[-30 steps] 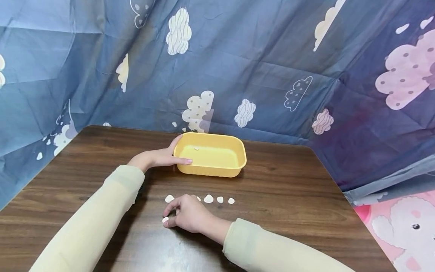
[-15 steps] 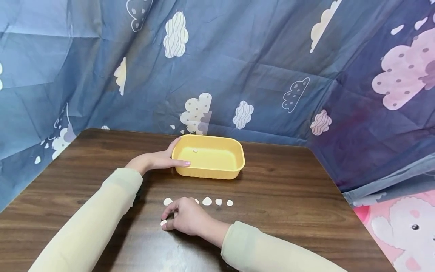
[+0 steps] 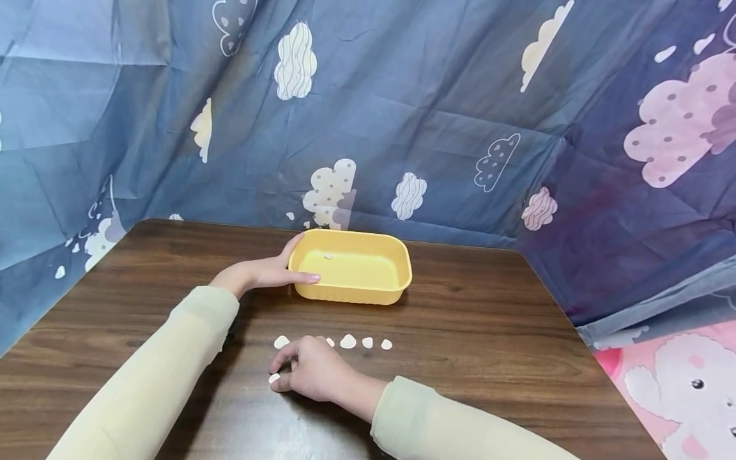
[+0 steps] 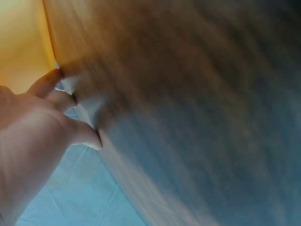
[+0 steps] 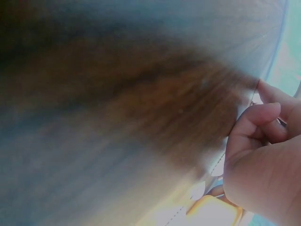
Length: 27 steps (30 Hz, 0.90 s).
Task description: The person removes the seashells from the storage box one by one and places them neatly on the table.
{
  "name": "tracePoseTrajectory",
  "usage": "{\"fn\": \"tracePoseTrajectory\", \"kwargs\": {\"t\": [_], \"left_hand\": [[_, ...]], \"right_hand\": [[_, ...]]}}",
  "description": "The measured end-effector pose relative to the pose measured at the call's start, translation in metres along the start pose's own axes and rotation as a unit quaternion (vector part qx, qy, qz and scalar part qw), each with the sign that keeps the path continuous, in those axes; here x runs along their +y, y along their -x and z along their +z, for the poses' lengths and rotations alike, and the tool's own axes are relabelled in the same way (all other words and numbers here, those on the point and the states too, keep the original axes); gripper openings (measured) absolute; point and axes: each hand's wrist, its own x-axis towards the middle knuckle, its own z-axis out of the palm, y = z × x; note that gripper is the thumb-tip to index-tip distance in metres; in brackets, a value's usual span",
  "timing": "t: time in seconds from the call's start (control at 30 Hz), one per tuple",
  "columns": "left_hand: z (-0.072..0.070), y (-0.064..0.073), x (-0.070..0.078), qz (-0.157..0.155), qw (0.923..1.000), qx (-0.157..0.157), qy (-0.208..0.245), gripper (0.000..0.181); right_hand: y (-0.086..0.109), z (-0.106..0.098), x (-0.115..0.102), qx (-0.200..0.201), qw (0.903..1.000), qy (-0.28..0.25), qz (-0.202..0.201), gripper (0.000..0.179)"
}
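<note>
My left hand [image 3: 267, 271] holds the left end of a yellow plastic basin [image 3: 347, 295], thumb over the front rim and fingers round the outer side. Inside the basin lies one small whitish piece [image 3: 328, 256]. In the left wrist view, fingertips [image 4: 87, 136] rest low by the table beside the basin wall [image 4: 23, 47]. My right hand [image 3: 316, 370] is low over the table and pinches a small flat white pebble-like piece [image 3: 274, 378] between thumb and forefinger. Behind it runs a row of similar white pieces [image 3: 347, 342]; the hand partly hides one.
The dark wood-grain table [image 3: 471, 358] has a shiny light patch near the front. A blue cloth with cloud prints [image 3: 448, 121] hangs behind and at the sides. Pink cloth with a printed animal [image 3: 684, 383] shows beyond the right table edge.
The head view has shifted slightly, so everything sits a little lower and further left. Both hands keep nearly the same pose, with the white piece still at the right fingertips.
</note>
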Motion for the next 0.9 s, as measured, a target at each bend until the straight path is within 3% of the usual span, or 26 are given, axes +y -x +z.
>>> {"fn": "tracePoseTrajectory", "kwargs": {"t": [0.9], "left_hand": [[0.0012, 0.0008, -0.0001, -0.008, 1.0000, -0.004, 0.003, 0.121]], "right_hand": [[0.0009, 0.0033, 0.0017, 0.008, 0.9996, -0.026, 0.000, 0.011]]}}
